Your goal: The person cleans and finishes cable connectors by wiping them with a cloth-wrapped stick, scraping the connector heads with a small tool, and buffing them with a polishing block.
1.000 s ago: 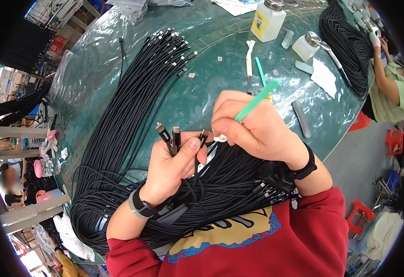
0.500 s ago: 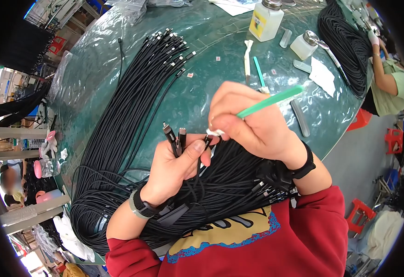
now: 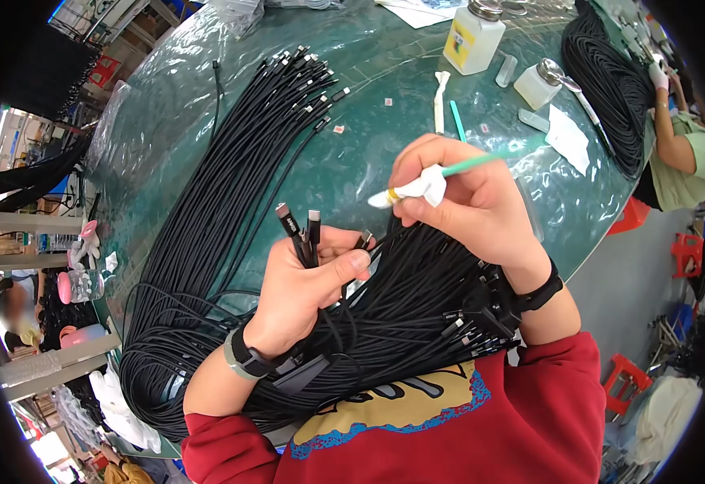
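Observation:
My left hand (image 3: 300, 286) is closed around black USB cables (image 3: 289, 226). Two of their plugs stand up above the fingers, and a third plug (image 3: 364, 239) pokes out at the thumb tip. To the upper right, my right hand (image 3: 481, 206) pinches a green stick (image 3: 469, 164) whose end is wrapped in white cloth (image 3: 428, 187). The cloth narrows to a pale tip pointing left, apart from the plugs. A thick bundle of black cables (image 3: 207, 194) curves from the table toward my lap, and more cables (image 3: 417, 282) lie under my hands.
Toward the back right stand a labelled bottle (image 3: 472, 40) and a smaller bottle (image 3: 538, 83). A white paper piece (image 3: 567, 139) and another green stick (image 3: 458, 121) lie on the green table (image 3: 384, 153). Another person (image 3: 683, 145) works beside a coiled cable bundle (image 3: 606, 89) at right.
My right hand has moved up and right, taking the cloth-tipped stick away from the plug at my left thumb. My left hand keeps its hold almost in place.

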Motion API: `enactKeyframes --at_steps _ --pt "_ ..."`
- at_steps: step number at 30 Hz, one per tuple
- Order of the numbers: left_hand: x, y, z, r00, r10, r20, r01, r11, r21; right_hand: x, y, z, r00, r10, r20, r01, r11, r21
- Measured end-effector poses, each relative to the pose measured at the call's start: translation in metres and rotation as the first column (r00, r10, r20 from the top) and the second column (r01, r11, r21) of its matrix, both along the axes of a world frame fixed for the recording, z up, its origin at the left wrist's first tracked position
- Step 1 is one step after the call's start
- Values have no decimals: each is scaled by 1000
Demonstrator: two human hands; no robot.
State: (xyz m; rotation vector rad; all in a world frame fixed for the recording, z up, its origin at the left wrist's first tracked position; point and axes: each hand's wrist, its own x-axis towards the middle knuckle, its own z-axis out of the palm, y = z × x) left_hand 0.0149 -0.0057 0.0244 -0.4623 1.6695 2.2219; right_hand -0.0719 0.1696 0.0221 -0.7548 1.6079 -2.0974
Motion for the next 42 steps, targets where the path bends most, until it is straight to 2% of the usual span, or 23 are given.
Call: enactKeyframes --at_steps 1,4,5,8,13,16,21,25,28,29,32,33,36,37,40,42 --pt "0 0 -1 1000 3 3 -3 1000 0 0 0 0 1000 3 3 -3 1000 0" --pt "3 2 -4 987 82 -137 -102 983 -151 2 -1 0 964 -1 -266 17 998 61" --pt "3 2 -5 987 84 -135 -104 983 -150 2 -1 0 965 2 -263 15 998 63" --pt "3 4 -5 983 74 -168 -112 966 -232 3 -3 -1 865 53 -499 49 981 188" --pt "4 4 -7 984 39 -176 -92 948 -305 9 -10 -2 834 36 -550 79 980 184" --pt "4 6 -6 977 58 -207 -123 941 -315 8 -10 -4 775 66 -628 81 976 202" --pt "5 6 -6 975 82 -208 -148 932 -330 7 -5 -3 828 59 -558 81 972 222" --pt "4 6 -6 975 39 -220 -122 918 -378 9 -10 -4 782 6 -624 119 980 157" --pt "3 8 -1 976 114 -188 -173 926 -336 7 -3 -3 810 117 -574 83 947 310" --pt "3 7 -1 975 116 -187 -175 926 -334 7 -5 -3 811 120 -573 81 947 312" --pt "4 4 -3 984 46 -173 -104 933 -344 8 -14 -6 765 -18 -643 134 982 133" --pt "4 5 -3 984 43 -173 -102 933 -345 9 -12 -7 766 -21 -643 137 982 131" --pt "2 4 -3 986 118 -119 -142 965 -220 5 -4 -7 819 96 -566 113 939 324" --pt "2 3 -3 986 120 -119 -144 965 -218 5 -6 -7 819 99 -566 112 939 325" --pt "2 -2 -4 996 35 -87 -46 990 -135 5 -13 -8 791 -11 -612 96 990 106" --pt "2 -4 -6 997 39 -61 -44 997 -69 3 -11 -9 781 -30 -624 140 982 129"
